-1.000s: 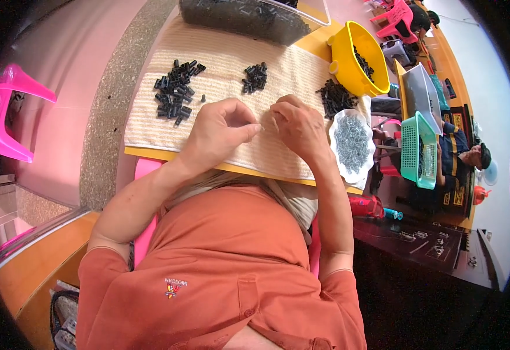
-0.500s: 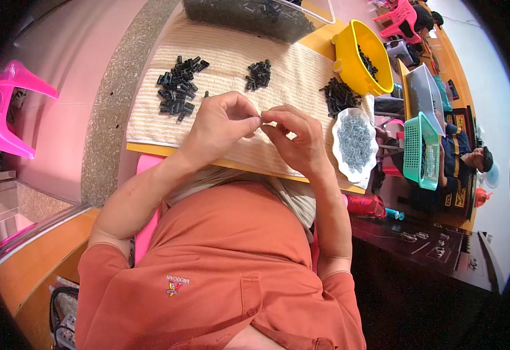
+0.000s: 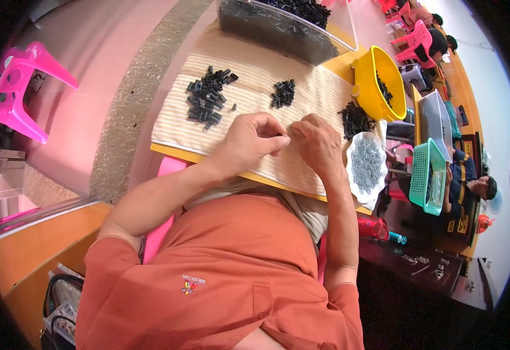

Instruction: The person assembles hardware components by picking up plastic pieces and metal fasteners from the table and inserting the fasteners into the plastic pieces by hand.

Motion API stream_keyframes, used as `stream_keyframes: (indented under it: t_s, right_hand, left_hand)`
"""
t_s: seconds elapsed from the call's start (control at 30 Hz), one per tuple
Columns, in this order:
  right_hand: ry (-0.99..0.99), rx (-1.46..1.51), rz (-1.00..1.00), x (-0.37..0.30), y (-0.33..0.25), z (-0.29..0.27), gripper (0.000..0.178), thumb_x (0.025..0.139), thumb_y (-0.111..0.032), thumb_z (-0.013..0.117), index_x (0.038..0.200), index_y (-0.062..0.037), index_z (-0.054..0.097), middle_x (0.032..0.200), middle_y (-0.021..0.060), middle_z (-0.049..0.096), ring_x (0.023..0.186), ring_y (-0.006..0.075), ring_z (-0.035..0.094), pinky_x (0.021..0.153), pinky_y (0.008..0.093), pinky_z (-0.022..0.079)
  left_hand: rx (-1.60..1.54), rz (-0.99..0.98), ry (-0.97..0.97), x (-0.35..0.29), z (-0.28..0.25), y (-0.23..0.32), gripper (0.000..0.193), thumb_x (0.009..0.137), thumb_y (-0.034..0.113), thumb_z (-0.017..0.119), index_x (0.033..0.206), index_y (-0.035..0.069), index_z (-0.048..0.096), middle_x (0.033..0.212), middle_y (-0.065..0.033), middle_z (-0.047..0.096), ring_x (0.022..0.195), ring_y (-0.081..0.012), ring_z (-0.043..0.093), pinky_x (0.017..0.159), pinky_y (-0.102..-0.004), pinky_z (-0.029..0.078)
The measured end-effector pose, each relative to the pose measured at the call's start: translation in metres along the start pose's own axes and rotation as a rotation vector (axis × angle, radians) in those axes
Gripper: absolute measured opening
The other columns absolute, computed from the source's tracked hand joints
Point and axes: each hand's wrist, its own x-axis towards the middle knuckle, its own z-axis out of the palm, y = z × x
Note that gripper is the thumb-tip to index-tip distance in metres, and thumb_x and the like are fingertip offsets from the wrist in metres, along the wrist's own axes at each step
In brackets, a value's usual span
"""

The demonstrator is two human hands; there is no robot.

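Note:
Over the striped towel (image 3: 255, 93), my left hand (image 3: 255, 140) is closed in a pinch of thumb and forefinger. A tiny dark bit shows at its fingertips, too small to name. A short gap to the right, my right hand (image 3: 320, 146) has its back up and its fingers bent down together; what they hold, if anything, is hidden. Beyond my left hand lie a loose pile of short black tubes (image 3: 207, 96) and one single small piece (image 3: 234, 107). A smaller black heap (image 3: 283, 93) sits beyond the gap between my hands. Thin black parts (image 3: 356, 121) are piled past my right hand.
A white scalloped dish (image 3: 353, 175) of small shiny metal pieces stands right of my right hand. Behind it are a yellow tub (image 3: 403, 87) and a green basket (image 3: 420, 175). A clear bin (image 3: 266, 38) of black parts stands at the far edge. Another person (image 3: 465, 181) sits at right.
My hands were meeting at the fingertips and are now apart. The right hand has turned its back up and its fingers down. The whole view has shifted, so the table appears lower and farther right.

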Motion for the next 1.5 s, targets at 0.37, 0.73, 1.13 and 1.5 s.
stream_keyframes:
  t_s: [0.37, 0.73, 1.13, 1.5]
  right_hand:
    - [-0.015, 0.238, 0.111, 0.024, -0.013, -0.019, 0.010, 0.084, -0.012, 0.070, 0.091, -0.0061, 0.073, 0.090, 0.0111, 0.069, 0.076, 0.0319, 0.068, 0.069, 0.0400, 0.053]
    - [-0.286, 0.311, -0.007, 0.091, -0.061, 0.011, 0.024, 0.084, -0.020, 0.070, 0.104, -0.0062, 0.073, 0.105, 0.0128, 0.067, 0.096, 0.0333, 0.066, 0.085, 0.0417, 0.052]
    - [-0.211, 0.408, -0.127, 0.090, -0.056, 0.038, 0.021, 0.080, -0.008, 0.065, 0.098, 0.0013, 0.070, 0.093, 0.0145, 0.066, 0.084, 0.0318, 0.066, 0.076, 0.0384, 0.052]
    - [-0.167, 0.291, -0.182, 0.086, -0.047, 0.041, 0.018, 0.084, -0.018, 0.066, 0.097, -0.0080, 0.072, 0.096, 0.0127, 0.067, 0.092, 0.0338, 0.067, 0.077, 0.0422, 0.054]
  left_hand:
    - [0.166, 0.101, 0.021, -0.014, 0.012, 0.007, 0.012, 0.088, 0.006, 0.070, 0.097, -0.002, 0.070, 0.085, -0.0035, 0.069, 0.078, -0.0078, 0.063, 0.070, -0.0247, 0.053]
    - [0.165, 0.360, 0.037, -0.036, 0.026, 0.021, 0.012, 0.085, 0.002, 0.075, 0.096, 0.001, 0.070, 0.089, -0.0063, 0.072, 0.081, -0.0081, 0.066, 0.070, -0.0253, 0.054]
    - [0.075, 0.266, -0.011, -0.032, 0.019, 0.017, 0.014, 0.088, 0.000, 0.072, 0.101, 0.001, 0.070, 0.096, -0.0027, 0.070, 0.090, -0.0076, 0.065, 0.078, -0.0220, 0.053]
    - [0.059, 0.279, -0.003, -0.029, 0.021, 0.019, 0.013, 0.088, 0.004, 0.073, 0.100, 0.000, 0.069, 0.091, -0.0020, 0.069, 0.086, -0.0056, 0.063, 0.075, -0.0228, 0.053]
